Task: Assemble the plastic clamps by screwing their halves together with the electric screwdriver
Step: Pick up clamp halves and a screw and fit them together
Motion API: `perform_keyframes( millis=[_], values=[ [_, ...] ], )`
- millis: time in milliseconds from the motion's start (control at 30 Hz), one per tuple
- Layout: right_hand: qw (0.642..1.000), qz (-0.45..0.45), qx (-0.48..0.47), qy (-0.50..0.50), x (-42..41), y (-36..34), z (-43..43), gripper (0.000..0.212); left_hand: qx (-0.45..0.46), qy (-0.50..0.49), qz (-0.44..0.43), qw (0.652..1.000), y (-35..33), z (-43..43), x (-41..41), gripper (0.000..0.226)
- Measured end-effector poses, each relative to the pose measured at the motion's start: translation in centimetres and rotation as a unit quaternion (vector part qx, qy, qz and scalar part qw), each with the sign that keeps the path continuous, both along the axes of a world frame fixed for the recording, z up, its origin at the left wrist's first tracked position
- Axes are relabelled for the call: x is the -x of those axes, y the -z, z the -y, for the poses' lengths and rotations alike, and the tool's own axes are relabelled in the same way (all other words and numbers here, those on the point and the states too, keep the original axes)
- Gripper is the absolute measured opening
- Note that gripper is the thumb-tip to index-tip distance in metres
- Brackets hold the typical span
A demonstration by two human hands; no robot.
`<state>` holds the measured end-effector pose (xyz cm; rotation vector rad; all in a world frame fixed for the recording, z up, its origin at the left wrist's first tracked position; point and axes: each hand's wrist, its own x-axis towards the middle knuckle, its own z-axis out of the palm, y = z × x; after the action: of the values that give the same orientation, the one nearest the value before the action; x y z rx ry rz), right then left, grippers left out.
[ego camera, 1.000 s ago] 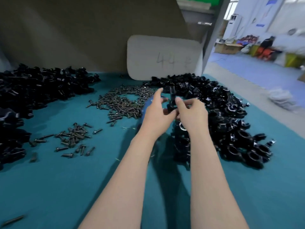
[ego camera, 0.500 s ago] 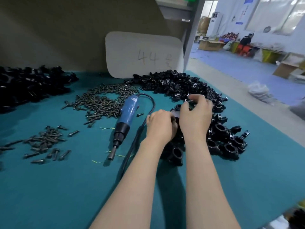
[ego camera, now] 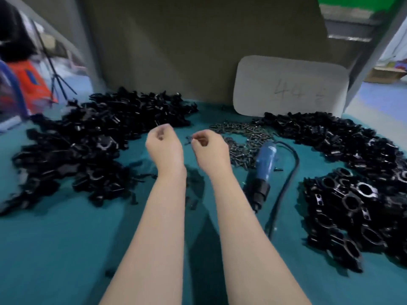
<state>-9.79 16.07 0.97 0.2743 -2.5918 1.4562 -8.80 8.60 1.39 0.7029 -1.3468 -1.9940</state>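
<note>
Desk: the teal desk point(ego camera: 55, 249) shows bare cloth along the near strip and between my forearms, which I take as my room to work.
Left hand: the left hand point(ego camera: 164, 146) is raised mid-scene, grip loosely curled, with nothing in it that I can see.
Right hand: the right hand point(ego camera: 210, 150) is level with it and just beside it, fingers curled. A dark speck sits by the fingertips, and I cannot tell whether it is pinched or lying behind.
Screwdriver: the screwdriver point(ego camera: 263, 170) lies on the desk just right of my right hand. Its long axis runs near to far, bit end nearest. The right hand is plainly the closer one.
Cord: the cord point(ego camera: 286, 190) loops along its right side, towards the near edge.
Clamps: the clamps point(ego camera: 352, 208) are heaped at the right, crowding that edge.
Halves: the halves point(ego camera: 88, 150) are piled at the left, close to my left hand.
Screws: the screws point(ego camera: 240, 137) are scattered just beyond the right hand.
Judgement: I reckon each hand fetches its parts next, halves from the left and a screw ahead, before the tool.
</note>
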Motion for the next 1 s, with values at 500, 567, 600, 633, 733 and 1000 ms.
perform_keyframes(
  millis=[500, 567, 600, 633, 733, 1000],
  values=[
    [0.974, 0.103, 0.061, -0.195, 1.1, 1.9, 13.5, 0.020, 0.043, -0.163, -0.044, 0.985, -2.2, 9.8, 0.2, 0.014],
    [0.983, 0.053, 0.075, -0.159, 1.5, 1.7, 11.9, 0.006, 0.047, -0.144, -0.034, 0.988, -2.1, 9.0, 0.6, 0.013],
    [0.987, 0.042, 0.087, -0.130, 1.8, 1.3, 10.8, 0.010, 0.049, -0.129, -0.023, 0.990, -2.0, 8.5, 0.8, 0.012],
    [0.988, 0.035, 0.108, -0.102, 2.1, 0.9, 9.6, 0.009, 0.055, -0.107, -0.007, 0.993, -1.9, 7.9, 0.9, 0.012],
    [0.986, -0.004, 0.167, -0.015, 2.9, -0.8, 5.2, 0.009, 0.110, -0.008, 0.064, 0.992, -1.8, 5.3, 1.6, 0.026],
    [0.987, -0.090, 0.113, 0.077, 3.3, -4.4, -9.4, 0.015, 0.041, 0.288, 0.048, 0.955, -4.0, -8.9, 5.4, 0.043]
  ],
)
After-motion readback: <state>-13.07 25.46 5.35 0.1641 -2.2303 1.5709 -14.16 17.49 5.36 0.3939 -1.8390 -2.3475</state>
